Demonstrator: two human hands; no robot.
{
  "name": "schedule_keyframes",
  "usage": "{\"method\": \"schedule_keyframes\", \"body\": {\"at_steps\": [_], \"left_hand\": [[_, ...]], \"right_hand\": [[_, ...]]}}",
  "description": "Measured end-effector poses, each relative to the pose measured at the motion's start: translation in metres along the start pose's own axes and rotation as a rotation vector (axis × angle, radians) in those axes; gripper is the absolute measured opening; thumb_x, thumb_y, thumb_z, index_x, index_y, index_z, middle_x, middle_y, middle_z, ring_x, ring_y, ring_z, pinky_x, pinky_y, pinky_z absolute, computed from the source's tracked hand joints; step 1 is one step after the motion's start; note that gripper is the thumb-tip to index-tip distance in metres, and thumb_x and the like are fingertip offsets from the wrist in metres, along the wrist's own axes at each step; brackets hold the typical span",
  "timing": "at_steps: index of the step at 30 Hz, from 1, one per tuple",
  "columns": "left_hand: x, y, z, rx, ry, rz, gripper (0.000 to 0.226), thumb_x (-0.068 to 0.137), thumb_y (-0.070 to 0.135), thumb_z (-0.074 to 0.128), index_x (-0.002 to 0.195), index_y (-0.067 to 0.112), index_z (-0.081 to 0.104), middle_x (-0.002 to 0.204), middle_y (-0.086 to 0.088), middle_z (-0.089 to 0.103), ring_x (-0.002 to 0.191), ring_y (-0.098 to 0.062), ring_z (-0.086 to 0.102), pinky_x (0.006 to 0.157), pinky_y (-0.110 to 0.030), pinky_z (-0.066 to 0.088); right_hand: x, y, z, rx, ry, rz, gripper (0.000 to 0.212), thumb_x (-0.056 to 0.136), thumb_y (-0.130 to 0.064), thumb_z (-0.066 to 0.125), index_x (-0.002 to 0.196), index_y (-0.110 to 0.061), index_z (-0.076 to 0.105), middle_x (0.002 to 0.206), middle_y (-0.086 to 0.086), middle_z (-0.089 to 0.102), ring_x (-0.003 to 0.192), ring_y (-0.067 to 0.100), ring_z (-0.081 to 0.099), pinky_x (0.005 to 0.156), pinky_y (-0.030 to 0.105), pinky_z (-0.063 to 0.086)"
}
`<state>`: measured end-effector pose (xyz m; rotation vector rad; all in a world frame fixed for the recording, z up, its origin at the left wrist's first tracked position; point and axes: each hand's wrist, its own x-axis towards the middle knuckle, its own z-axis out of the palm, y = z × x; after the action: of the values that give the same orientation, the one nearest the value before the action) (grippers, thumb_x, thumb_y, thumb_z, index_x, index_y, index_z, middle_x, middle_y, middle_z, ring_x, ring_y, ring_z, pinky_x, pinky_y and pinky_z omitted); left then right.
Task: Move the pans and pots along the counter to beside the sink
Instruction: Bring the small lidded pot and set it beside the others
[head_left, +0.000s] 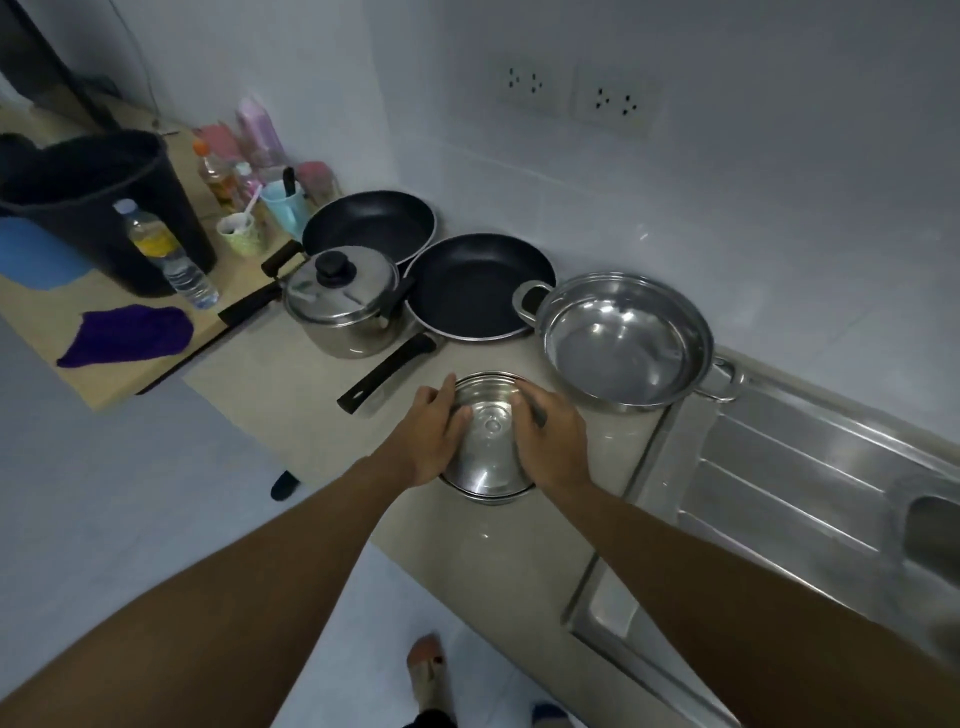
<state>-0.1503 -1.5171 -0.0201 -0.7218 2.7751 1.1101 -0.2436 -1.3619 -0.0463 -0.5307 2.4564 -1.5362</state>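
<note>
Small steel pot (488, 452) sits dead centre of the frame on the counter (291, 374), just left of the sink (779, 467). It's clamped between both hands: left hand (434, 436) curled over its left rim, right hand (550, 441) over its right. Just above, the wide steel pan (623, 338); further upper left, a black frying pan (478, 291) and lidded pot (343, 306).
</note>
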Motion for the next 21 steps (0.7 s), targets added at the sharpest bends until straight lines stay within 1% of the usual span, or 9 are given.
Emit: {"method": "schedule_keyframes", "body": {"at_steps": [3, 6, 7, 10, 11, 14, 17, 19, 21], "left_hand": [[0.023, -0.016, -0.007, 0.006, -0.057, 0.036, 0.065, 0.105, 0.04, 0.035, 0.159, 0.013, 0.011, 0.147, -0.013, 0.03, 0.128, -0.025, 0.046, 0.101, -0.021, 0.029], [0.042, -0.032, -0.012, 0.004, -0.108, 0.054, 0.064, 0.105, 0.04, 0.035, 0.159, 0.015, 0.01, 0.146, -0.011, 0.03, 0.127, -0.025, 0.047, 0.101, -0.022, 0.032], [0.048, -0.036, -0.014, 0.007, -0.121, 0.061, 0.064, 0.105, 0.039, 0.036, 0.159, 0.015, 0.01, 0.146, -0.011, 0.031, 0.127, -0.025, 0.048, 0.102, -0.023, 0.033], [0.06, -0.047, -0.017, 0.008, -0.152, 0.094, 0.063, 0.105, 0.039, 0.037, 0.159, 0.015, 0.013, 0.145, -0.01, 0.031, 0.126, -0.027, 0.048, 0.109, -0.031, 0.035], [0.062, -0.05, -0.017, 0.006, -0.164, 0.101, 0.063, 0.105, 0.039, 0.037, 0.159, 0.016, 0.013, 0.145, -0.01, 0.031, 0.126, -0.027, 0.048, 0.111, -0.034, 0.035], [0.071, -0.056, -0.016, 0.012, -0.181, 0.138, 0.061, 0.105, 0.039, 0.037, 0.158, 0.016, 0.017, 0.144, -0.01, 0.032, 0.123, -0.029, 0.051, 0.108, -0.039, 0.039], [0.082, -0.057, -0.014, 0.023, -0.178, 0.192, 0.059, 0.106, 0.036, 0.036, 0.157, 0.014, 0.018, 0.146, -0.012, 0.031, 0.125, -0.029, 0.049, 0.107, -0.037, 0.039], [0.088, -0.057, -0.01, 0.032, -0.166, 0.221, 0.058, 0.106, 0.034, 0.035, 0.158, 0.012, 0.018, 0.153, -0.011, 0.027, 0.136, -0.027, 0.041, 0.111, -0.036, 0.035], [0.094, -0.059, -0.006, 0.122, -0.118, 0.261, 0.059, 0.106, 0.035, 0.032, 0.158, 0.012, 0.018, 0.16, -0.01, 0.023, 0.146, -0.027, 0.028, 0.119, -0.041, 0.027]], "right_hand": [[0.009, -0.001, 0.018, -0.007, 0.059, 0.044, 0.03, 0.1, -0.031, 0.058, 0.126, -0.029, 0.072, 0.117, 0.0, 0.07, 0.114, 0.014, 0.062, 0.104, 0.032, 0.048], [0.017, 0.0, 0.037, -0.045, 0.091, 0.062, 0.028, 0.1, -0.03, 0.057, 0.123, -0.029, 0.073, 0.113, 0.0, 0.071, 0.111, 0.015, 0.064, 0.1, 0.033, 0.05], [0.018, 0.001, 0.043, -0.056, 0.108, 0.078, 0.028, 0.1, -0.03, 0.057, 0.123, -0.029, 0.073, 0.113, 0.001, 0.071, 0.111, 0.015, 0.064, 0.099, 0.03, 0.049], [0.02, 0.006, 0.058, -0.105, 0.147, 0.119, 0.029, 0.101, -0.029, 0.057, 0.126, -0.028, 0.071, 0.114, 0.004, 0.068, 0.109, 0.015, 0.063, 0.09, 0.005, 0.038], [0.02, 0.008, 0.062, -0.119, 0.155, 0.128, 0.03, 0.101, -0.029, 0.057, 0.127, -0.028, 0.071, 0.114, 0.005, 0.067, 0.109, 0.015, 0.062, 0.087, 0.004, 0.036], [0.019, 0.01, 0.068, -0.122, 0.202, 0.146, 0.03, 0.101, -0.025, 0.059, 0.128, -0.026, 0.07, 0.111, 0.003, 0.066, 0.11, 0.019, 0.062, 0.09, 0.015, 0.039], [0.022, 0.01, 0.071, -0.145, 0.247, 0.153, 0.031, 0.101, -0.024, 0.059, 0.13, -0.023, 0.069, 0.115, 0.002, 0.059, 0.114, 0.023, 0.059, 0.098, 0.025, 0.042], [0.023, 0.009, 0.073, -0.215, 0.273, 0.145, 0.032, 0.101, -0.026, 0.058, 0.132, -0.022, 0.068, 0.126, 0.009, 0.055, 0.119, 0.027, 0.054, 0.105, 0.038, 0.045], [0.025, 0.009, 0.073, -0.4, 0.32, 0.088, 0.036, 0.101, -0.027, 0.057, 0.136, -0.018, 0.064, 0.137, 0.016, 0.053, 0.129, 0.032, 0.048, 0.109, 0.049, 0.041]]}}
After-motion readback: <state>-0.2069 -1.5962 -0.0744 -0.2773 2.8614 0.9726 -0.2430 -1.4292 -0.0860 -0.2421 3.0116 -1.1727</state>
